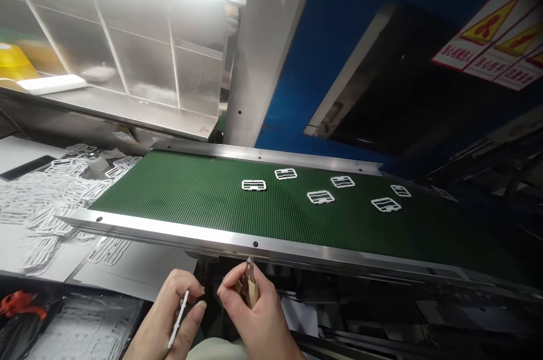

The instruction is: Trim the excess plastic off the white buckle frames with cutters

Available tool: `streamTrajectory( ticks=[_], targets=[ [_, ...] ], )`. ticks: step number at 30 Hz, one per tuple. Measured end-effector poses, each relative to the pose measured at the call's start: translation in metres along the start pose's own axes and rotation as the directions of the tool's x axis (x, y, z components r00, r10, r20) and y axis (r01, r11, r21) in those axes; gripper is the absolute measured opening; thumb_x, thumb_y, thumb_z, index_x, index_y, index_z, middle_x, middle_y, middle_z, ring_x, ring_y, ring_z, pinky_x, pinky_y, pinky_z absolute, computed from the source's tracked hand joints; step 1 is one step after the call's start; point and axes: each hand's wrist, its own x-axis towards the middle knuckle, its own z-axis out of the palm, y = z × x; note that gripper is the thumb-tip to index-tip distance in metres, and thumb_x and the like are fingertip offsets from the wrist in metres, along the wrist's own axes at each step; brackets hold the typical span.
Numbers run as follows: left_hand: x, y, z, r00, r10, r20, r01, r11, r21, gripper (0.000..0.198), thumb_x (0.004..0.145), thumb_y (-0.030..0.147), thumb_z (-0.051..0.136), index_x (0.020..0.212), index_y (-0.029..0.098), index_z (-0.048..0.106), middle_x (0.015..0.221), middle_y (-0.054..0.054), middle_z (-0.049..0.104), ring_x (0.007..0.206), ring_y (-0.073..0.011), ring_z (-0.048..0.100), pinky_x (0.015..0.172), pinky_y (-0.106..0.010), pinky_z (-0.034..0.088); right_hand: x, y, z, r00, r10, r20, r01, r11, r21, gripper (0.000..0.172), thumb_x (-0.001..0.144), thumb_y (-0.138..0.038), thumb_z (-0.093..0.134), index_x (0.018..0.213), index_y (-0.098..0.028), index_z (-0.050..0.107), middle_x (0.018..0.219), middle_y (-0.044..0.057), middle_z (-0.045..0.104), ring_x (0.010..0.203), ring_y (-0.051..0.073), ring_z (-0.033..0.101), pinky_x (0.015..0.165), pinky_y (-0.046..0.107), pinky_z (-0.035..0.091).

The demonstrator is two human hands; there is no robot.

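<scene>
while both hands worked low at the near edge of the view, the left hand (169, 309) pinched a thin white plastic frame piece (179, 315) edge-on between thumb and fingers, and the right hand (254, 309) was clenched round a small pair of tan-handled cutting nippers (249, 281), tips pointing up toward the rail. the piece sat in the left fingers, just beside the nippers, apart from them. judged by its slender section, it would be very light, slightly springy and easy to snap or let slip, so it was best taken by its long outer edges rather than its thin inner bars. beyond the hands ran the polished steel side rail (220, 240) of a green textured conveyor belt (190, 190), on which six similar white rectangular frames (253, 185) lay flat, well apart. to the left lay a heap of white plastic frames (38, 202) on a pale table (139, 267). farthest stood a blue machine housing (339, 15) bearing red and yellow warning labels (496, 32).
</scene>
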Motion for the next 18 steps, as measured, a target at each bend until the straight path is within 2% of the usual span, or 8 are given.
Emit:
streamTrajectory(
  ticks=[3, 5, 7, 10, 14, 16, 18],
  targets=[
    [-0.001, -0.005, -0.002, 0.998, 0.042, 0.056, -0.049, 0.992, 0.114, 0.009, 0.105, 0.036, 0.064, 0.113, 0.032, 0.066, 0.097, -0.003, 0.069, 0.083, -0.0204, 0.07, 0.078, -0.023, 0.06, -0.007, -0.012, 0.01, 0.971, -0.237, 0.014, 0.236, 0.971, 0.047, 0.001, 0.097, -0.022, 0.076, 0.097, -0.023, 0.075, 0.097, 0.004, 0.081, 0.091, 0.02, 0.077, 0.087, 0.032, 0.059],
    [-0.002, -0.007, -0.001, 0.995, 0.082, 0.058, -0.09, 0.983, 0.16, 0.009, 0.105, 0.035, 0.064, 0.114, 0.033, 0.067, 0.098, -0.003, 0.069, 0.086, -0.0211, 0.07, 0.078, -0.024, 0.06, -0.009, -0.015, 0.019, 0.946, -0.325, -0.02, 0.325, 0.941, 0.092, 0.007, 0.095, -0.019, 0.08, 0.097, -0.025, 0.077, 0.097, 0.003, 0.083, 0.092, 0.021, 0.079, 0.088, 0.032, 0.061],
    [-0.003, -0.008, -0.001, 0.993, 0.114, 0.032, -0.118, 0.973, 0.197, 0.009, 0.105, 0.036, 0.064, 0.112, 0.033, 0.068, 0.1, -0.004, 0.069, 0.089, -0.0222, 0.07, 0.079, -0.025, 0.061, -0.009, -0.014, 0.025, 0.928, -0.371, -0.026, 0.371, 0.922, 0.107, 0.01, 0.094, -0.02, 0.085, 0.099, -0.025, 0.078, 0.097, 0.003, 0.082, 0.093, 0.022, 0.08, 0.087, 0.033, 0.062],
    [-0.006, -0.01, -0.001, 0.993, 0.122, -0.003, -0.118, 0.962, 0.245, 0.01, 0.104, 0.038, 0.065, 0.111, 0.033, 0.069, 0.103, -0.005, 0.069, 0.092, -0.0236, 0.069, 0.079, -0.027, 0.061, -0.007, -0.011, 0.026, 0.909, -0.416, 0.034, 0.413, 0.908, 0.063, 0.013, 0.095, -0.019, 0.085, 0.103, -0.026, 0.078, 0.098, 0.003, 0.08, 0.094, 0.021, 0.078, 0.087, 0.031, 0.061],
    [-0.009, -0.012, -0.005, 0.989, 0.139, 0.051, -0.148, 0.951, 0.272, 0.02, 0.1, 0.034, 0.07, 0.119, 0.034, 0.072, 0.107, -0.007, 0.071, 0.094, -0.0252, 0.071, 0.079, -0.028, 0.065, -0.003, -0.012, 0.022, 0.869, -0.49, 0.064, 0.493, 0.868, -0.051, 0.006, 0.101, -0.023, 0.079, 0.102, -0.026, 0.074, 0.093, 0.002, 0.077, 0.088, 0.019, 0.074, 0.08, 0.029, 0.058],
    [-0.011, -0.006, -0.004, 0.993, 0.102, 0.064, -0.115, 0.965, 0.236, 0.028, 0.099, 0.034, 0.07, 0.127, 0.034, 0.072, 0.113, -0.009, 0.072, 0.099, -0.027, 0.072, 0.083, -0.03, 0.066, -0.001, -0.015, 0.022, 0.845, -0.526, 0.099, 0.533, 0.843, -0.076, 0.005, 0.104, -0.028, 0.077, 0.102, -0.026, 0.073, 0.092, 0.003, 0.076, 0.086, 0.018, 0.072, 0.079, 0.029, 0.057],
    [-0.014, 0.004, -0.001, 0.998, 0.058, 0.023, -0.061, 0.983, 0.175, 0.038, 0.1, 0.04, 0.067, 0.137, 0.034, 0.07, 0.121, -0.013, 0.071, 0.105, -0.0297, 0.072, 0.086, -0.033, 0.066, 0.001, -0.016, 0.021, 0.849, -0.514, 0.123, 0.524, 0.85, -0.061, 0.006, 0.106, -0.03, 0.074, 0.103, -0.025, 0.072, 0.095, 0.003, 0.075, 0.087, 0.018, 0.072, 0.08, 0.029, 0.058]
  ],
)
